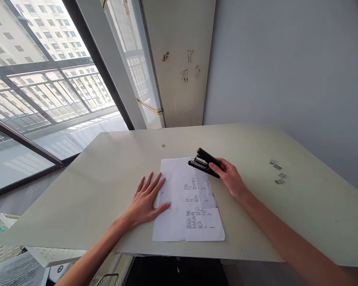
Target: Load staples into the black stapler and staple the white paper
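A printed sheet of paper (173, 214) lies on the white table, with lines of small text on its right half. My left hand (146, 200) rests flat with fingers spread, its fingertips and thumb over the sheet's left edge. In my right hand (231, 176) is a black stapler (207, 162), gripped around its rear end. The stapler's jaws are apart, and its front end sits over the upper right part of the sheet. Whether it touches the paper I cannot tell, nor can I see how many sheets there are.
Several small grey staple strips (277, 167) lie on the right of the table (113, 167). One small grey piece (163, 145) is near the back edge. Below the table's left corner stands a white perforated rack (6, 250) with papers. A wall and cabinet (179, 95) stand behind.
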The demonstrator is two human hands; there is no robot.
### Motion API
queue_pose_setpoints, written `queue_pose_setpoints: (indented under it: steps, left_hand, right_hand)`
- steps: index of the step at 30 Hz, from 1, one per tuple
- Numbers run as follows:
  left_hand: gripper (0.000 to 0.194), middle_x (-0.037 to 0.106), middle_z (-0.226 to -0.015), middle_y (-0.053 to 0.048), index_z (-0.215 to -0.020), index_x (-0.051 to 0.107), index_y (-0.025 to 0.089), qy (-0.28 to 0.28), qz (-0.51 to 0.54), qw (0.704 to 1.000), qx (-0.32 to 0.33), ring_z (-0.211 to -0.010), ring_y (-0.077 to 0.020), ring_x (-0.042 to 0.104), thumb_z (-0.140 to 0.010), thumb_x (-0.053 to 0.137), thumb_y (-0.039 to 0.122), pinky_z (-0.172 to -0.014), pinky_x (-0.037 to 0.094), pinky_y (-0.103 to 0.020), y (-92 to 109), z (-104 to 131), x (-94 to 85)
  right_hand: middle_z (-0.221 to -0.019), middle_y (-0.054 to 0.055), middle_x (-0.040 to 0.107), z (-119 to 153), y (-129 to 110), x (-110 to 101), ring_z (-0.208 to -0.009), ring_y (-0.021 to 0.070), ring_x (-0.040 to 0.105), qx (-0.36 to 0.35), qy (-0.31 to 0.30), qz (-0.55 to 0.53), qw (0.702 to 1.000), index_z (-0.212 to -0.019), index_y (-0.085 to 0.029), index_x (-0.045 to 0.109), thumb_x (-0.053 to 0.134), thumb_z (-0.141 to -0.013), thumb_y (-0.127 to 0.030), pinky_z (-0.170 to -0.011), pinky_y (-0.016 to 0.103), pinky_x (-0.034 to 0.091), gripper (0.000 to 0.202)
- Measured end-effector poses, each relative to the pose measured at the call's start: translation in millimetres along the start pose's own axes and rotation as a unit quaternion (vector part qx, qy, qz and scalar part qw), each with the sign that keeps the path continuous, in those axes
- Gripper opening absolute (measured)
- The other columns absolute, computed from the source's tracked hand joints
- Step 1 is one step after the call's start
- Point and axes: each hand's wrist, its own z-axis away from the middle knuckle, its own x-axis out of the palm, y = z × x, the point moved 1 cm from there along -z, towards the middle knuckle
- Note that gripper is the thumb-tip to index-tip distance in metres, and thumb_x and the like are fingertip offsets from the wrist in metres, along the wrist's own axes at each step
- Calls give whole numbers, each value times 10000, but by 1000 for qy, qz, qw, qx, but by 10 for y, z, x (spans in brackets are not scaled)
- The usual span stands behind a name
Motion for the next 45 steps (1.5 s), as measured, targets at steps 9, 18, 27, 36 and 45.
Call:
queue_pose_setpoints:
  steps: [9, 18, 27, 36, 45]
  left_hand:
    - [895, 188, -1761, -79, -1710, 139, 285, 35, 26, 998, 55, -1631, -387, 96, -1003, 502, 695, -1304, 99, -653, 507, -920, 232]
    - [620, 498, -1609, -126, -1603, 408, 248, 46, 103, 990, 82, -1503, -377, 428, -1068, 443, 560, -1269, 185, -699, 1123, -1641, 332]
    - [469, 558, -1556, -103, -1510, 511, 254, 62, 262, 953, 139, -1449, -295, 503, -1053, 532, 358, -1227, 401, -487, 541, -1339, 63]
    - [292, 428, -637, 49, -743, 470, 214, 85, 386, 914, -92, -571, -111, 393, -952, 589, 380, -539, 337, -242, -140, -1077, -44]
    - [247, 601, -973, -30, -1079, 647, 244, 33, 320, 947, -21, -754, -163, 536, -972, 641, 467, -652, 447, -277, -120, -1112, -54]
  right_hand:
    - [-951, 51, 763, 34, -242, -19, -796, 234, 652, -37, 61, 77, 994, -1091, -250, 723, 708, -877, -629, -659, 332, 516, 436]
    - [-997, 47, 770, -8, -344, 29, -895, 234, 679, -65, 50, 83, 993, -1120, -250, 714, 685, -930, -552, -757, 332, 559, 358]
    - [-995, 47, 764, -182, -379, 373, -892, 238, 681, -65, 32, 114, 991, -1112, -256, 705, 652, -953, -559, -712, 330, 562, 346]
    - [-993, 35, 744, -208, -110, 615, -842, 220, 646, -61, -81, 168, 981, -1157, -275, 713, 688, -939, -541, -625, 304, 519, 344]
    - [-1151, 11, 754, -177, -70, 605, -1016, 233, 690, -49, -162, 177, 969, -1182, -320, 690, 688, -965, -439, -884, 365, 557, 248]
